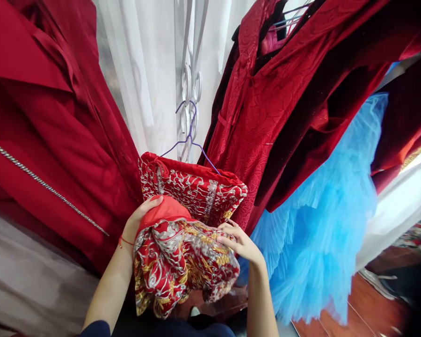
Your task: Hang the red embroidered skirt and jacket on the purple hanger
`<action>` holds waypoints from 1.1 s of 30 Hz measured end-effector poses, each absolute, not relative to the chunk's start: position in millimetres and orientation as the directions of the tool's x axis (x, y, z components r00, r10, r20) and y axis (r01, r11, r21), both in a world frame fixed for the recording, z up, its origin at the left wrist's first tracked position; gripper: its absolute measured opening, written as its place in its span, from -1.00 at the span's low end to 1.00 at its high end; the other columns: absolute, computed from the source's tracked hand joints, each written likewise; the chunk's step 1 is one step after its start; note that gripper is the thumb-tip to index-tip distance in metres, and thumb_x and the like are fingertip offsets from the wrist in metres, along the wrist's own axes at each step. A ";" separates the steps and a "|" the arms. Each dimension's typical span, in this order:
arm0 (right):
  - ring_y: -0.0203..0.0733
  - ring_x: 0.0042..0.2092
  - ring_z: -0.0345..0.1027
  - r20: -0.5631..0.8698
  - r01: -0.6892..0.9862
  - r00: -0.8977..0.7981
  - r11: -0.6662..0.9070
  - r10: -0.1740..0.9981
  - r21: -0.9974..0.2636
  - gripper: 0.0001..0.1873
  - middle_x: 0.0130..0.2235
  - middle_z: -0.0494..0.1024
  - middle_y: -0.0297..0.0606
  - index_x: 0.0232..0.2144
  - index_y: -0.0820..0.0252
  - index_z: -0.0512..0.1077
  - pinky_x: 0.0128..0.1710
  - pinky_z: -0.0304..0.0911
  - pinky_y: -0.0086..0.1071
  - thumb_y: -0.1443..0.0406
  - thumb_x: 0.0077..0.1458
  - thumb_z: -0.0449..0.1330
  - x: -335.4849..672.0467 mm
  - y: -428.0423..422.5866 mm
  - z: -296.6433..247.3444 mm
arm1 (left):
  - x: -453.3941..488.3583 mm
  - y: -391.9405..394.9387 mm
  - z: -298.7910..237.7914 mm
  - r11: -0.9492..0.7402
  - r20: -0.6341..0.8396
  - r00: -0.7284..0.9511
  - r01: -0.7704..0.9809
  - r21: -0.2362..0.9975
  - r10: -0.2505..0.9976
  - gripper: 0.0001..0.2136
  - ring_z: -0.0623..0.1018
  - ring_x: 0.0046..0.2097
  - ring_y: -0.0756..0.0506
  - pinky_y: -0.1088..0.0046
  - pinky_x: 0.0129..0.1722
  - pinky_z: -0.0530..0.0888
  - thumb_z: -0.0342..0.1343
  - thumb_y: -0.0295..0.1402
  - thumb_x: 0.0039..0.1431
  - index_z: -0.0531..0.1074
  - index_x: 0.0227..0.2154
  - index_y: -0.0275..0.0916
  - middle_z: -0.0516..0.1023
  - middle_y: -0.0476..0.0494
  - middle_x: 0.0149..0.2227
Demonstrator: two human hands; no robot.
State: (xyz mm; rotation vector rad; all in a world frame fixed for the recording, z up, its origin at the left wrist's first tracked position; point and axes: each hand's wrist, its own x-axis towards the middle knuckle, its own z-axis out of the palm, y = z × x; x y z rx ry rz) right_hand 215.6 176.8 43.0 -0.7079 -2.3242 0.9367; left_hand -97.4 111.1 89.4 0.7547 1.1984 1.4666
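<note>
A red embroidered skirt (192,192) with silver and gold stitching hangs from a purple wire hanger (190,135). Its lower part is bunched and turned up toward me, showing plain red lining (168,209). My left hand (142,217) grips the left side of this bundle, thumb on top and the other fingers hidden under the cloth. On the right side, my right hand (237,238) is closed on the gathered edge, its fingers bent over the embroidery. The hanger hooks onto a white ring chain (186,86).
Dark red garments (56,121) hang close on the left, one with a silver chain trim (38,180). To the right are a red patterned dress (263,107) and a blue ruffled tulle garment (323,220). White curtains (143,61) hang behind; reddish flooring (365,304) shows below.
</note>
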 end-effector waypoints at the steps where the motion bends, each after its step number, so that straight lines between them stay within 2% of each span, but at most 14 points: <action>1: -0.20 -0.23 0.39 0.284 0.216 -0.756 0.635 0.590 -0.742 -0.69 -0.31 0.53 -0.35 -0.47 0.14 0.45 0.24 -0.03 0.01 0.11 0.22 0.15 219.6 172.0 49.9 | -105.7 112.6 82.9 0.063 -0.141 -0.230 -0.314 0.947 0.963 -0.76 0.62 -0.36 -0.20 0.25 -0.30 0.57 0.22 -0.16 0.06 0.53 -0.35 -0.24 0.60 -0.12 -0.46; 3: -0.23 -0.30 0.33 0.319 0.177 -0.769 0.664 0.554 -0.726 -0.68 -0.40 0.47 -0.37 -0.51 0.14 0.39 0.17 0.07 -0.08 0.14 0.24 0.13 223.5 160.5 65.3 | -120.4 119.2 65.3 0.095 -0.145 -0.167 -0.275 0.957 0.975 -0.79 0.61 -0.31 -0.20 0.24 -0.23 0.55 0.26 -0.19 0.00 0.55 -0.38 -0.23 0.62 -0.12 -0.43; 7: -0.23 -0.38 0.16 0.394 0.263 -0.620 0.653 0.678 -0.710 -0.61 -0.53 0.28 -0.38 -0.59 0.13 0.22 -0.18 0.18 -0.29 0.15 0.26 0.09 207.1 142.8 86.8 | -131.6 129.7 26.8 0.027 -0.027 -0.252 -0.002 1.000 0.967 -0.81 0.58 -0.25 -0.17 0.31 -0.10 0.48 0.37 -0.27 -0.17 0.55 -0.48 -0.22 0.63 -0.14 -0.38; 11: -0.29 -0.44 0.07 0.357 0.167 -0.612 0.557 0.705 -0.814 -0.60 -0.54 0.21 -0.40 -0.58 0.14 0.19 -0.39 0.07 -0.38 0.11 0.25 0.09 173.3 137.6 87.8 | -115.0 108.7 12.8 -0.147 0.190 -0.530 0.122 0.982 0.827 -0.79 0.56 -0.14 -0.14 0.36 0.02 0.41 0.24 -0.15 0.06 0.54 -0.38 -0.19 0.61 -0.15 -0.27; 13: -0.32 -0.47 0.04 0.327 0.093 -0.648 0.498 0.688 -0.862 -0.59 -0.55 0.19 -0.41 -0.58 0.15 0.21 -0.43 0.04 -0.41 0.09 0.23 0.11 159.7 136.8 83.0 | -102.4 90.4 15.0 -0.196 0.231 -0.386 0.126 0.972 0.893 -0.76 0.55 -0.07 -0.15 0.35 0.06 0.39 0.20 -0.15 0.12 0.55 -0.25 -0.18 0.60 -0.17 -0.16; 16: -0.32 -0.49 0.06 0.278 -0.027 -0.679 0.356 0.679 -0.934 -0.54 -0.56 0.19 -0.41 -0.60 0.14 0.21 -0.45 0.08 -0.41 -0.01 0.13 0.17 145.3 136.3 71.0 | -86.5 70.7 17.3 -0.179 0.180 0.007 0.132 0.975 0.984 -0.50 0.50 0.05 -0.20 0.31 0.11 0.38 0.35 -0.21 -0.04 0.47 0.02 -0.14 0.52 -0.20 0.05; 18: -0.27 -0.51 0.12 0.255 -0.146 -0.637 0.211 0.727 -0.967 -0.50 -0.58 0.22 -0.38 -0.59 0.11 0.18 -0.47 0.15 -0.38 -0.12 0.04 0.17 137.5 137.7 61.4 | -80.1 68.5 15.6 -0.142 0.136 0.045 0.164 0.976 0.990 -0.39 0.53 -0.01 -0.20 0.33 0.03 0.43 0.42 -0.23 -0.17 0.46 0.03 -0.14 0.55 -0.19 0.00; 20: -0.19 -0.50 0.21 0.235 -0.257 -0.557 0.104 0.797 -0.961 -0.49 -0.55 0.31 -0.34 -0.56 0.08 0.19 -0.45 0.24 -0.31 -0.19 -0.01 0.12 131.8 141.7 53.5 | -78.0 73.2 13.9 -0.107 0.112 -0.018 0.178 0.978 0.994 -0.50 0.57 -0.18 -0.18 0.36 -0.14 0.49 0.44 -0.19 -0.21 0.54 -0.14 -0.20 0.62 -0.16 -0.21; 23: -0.14 -0.46 0.29 0.255 -0.303 -0.517 0.104 0.817 -0.947 -0.49 -0.50 0.38 -0.30 -0.48 0.08 0.24 -0.38 0.31 -0.24 -0.22 -0.02 0.09 131.6 151.0 49.3 | -83.3 82.2 19.5 -0.120 0.150 -0.161 0.182 0.976 0.975 -0.67 0.50 -0.41 -0.09 0.44 -0.38 0.44 0.42 -0.14 -0.21 0.53 -0.45 -0.25 0.53 -0.07 -0.51; 25: -0.17 -0.41 0.30 0.302 -0.225 -0.574 0.208 0.761 -0.952 -0.51 -0.46 0.38 -0.33 -0.42 0.09 0.27 -0.33 0.32 -0.27 -0.17 -0.04 0.19 137.0 155.0 48.8 | -89.5 83.7 29.9 -0.174 0.234 -0.304 0.212 0.962 0.923 -0.68 0.39 -0.51 0.00 0.51 -0.50 0.34 0.41 -0.14 -0.20 0.44 -0.59 -0.24 0.41 0.01 -0.60; 27: -0.15 -0.24 0.35 0.348 -0.083 -0.581 0.372 0.736 -0.925 -0.51 -0.30 0.43 -0.30 -0.25 0.11 0.31 -0.14 0.33 -0.26 -0.06 -0.08 0.31 141.8 153.5 43.4 | -93.8 81.2 42.8 -0.218 0.315 -0.393 0.273 0.937 0.864 -0.65 0.27 -0.56 0.06 0.55 -0.56 0.23 0.39 -0.15 -0.17 0.35 -0.65 -0.23 0.30 0.07 -0.64; 30: -0.04 0.10 0.27 0.372 0.140 -0.503 0.498 0.780 -0.856 -0.14 0.06 0.35 -0.13 0.13 0.10 0.14 0.17 0.17 -0.13 0.03 -0.15 0.40 137.5 143.0 17.8 | -91.5 75.9 60.8 -0.252 0.424 -0.404 0.412 0.875 0.811 -0.63 0.21 -0.56 0.08 0.57 -0.57 0.19 0.37 -0.16 -0.12 0.30 -0.66 -0.24 0.22 0.09 -0.65; 31: 0.00 0.16 0.23 0.362 0.192 -0.472 0.494 0.804 -0.848 -0.03 0.12 0.30 -0.06 0.20 0.12 0.05 0.20 0.14 -0.08 0.03 -0.16 0.41 132.6 139.4 5.6 | -88.8 74.8 65.6 -0.264 0.460 -0.385 0.462 0.847 0.800 -0.63 0.22 -0.55 0.08 0.57 -0.56 0.20 0.35 -0.16 -0.09 0.30 -0.66 -0.25 0.22 0.09 -0.64; 33: 0.06 0.17 0.25 0.333 0.258 -0.406 0.456 0.851 -0.852 -0.01 0.14 0.31 0.00 0.24 0.17 0.03 0.17 0.18 -0.04 0.03 -0.13 0.38 120.2 135.1 -18.9 | -82.8 74.2 72.9 -0.293 0.521 -0.331 0.543 0.787 0.786 -0.62 0.23 -0.53 0.09 0.58 -0.53 0.22 0.33 -0.16 -0.06 0.28 -0.66 -0.26 0.23 0.09 -0.63</action>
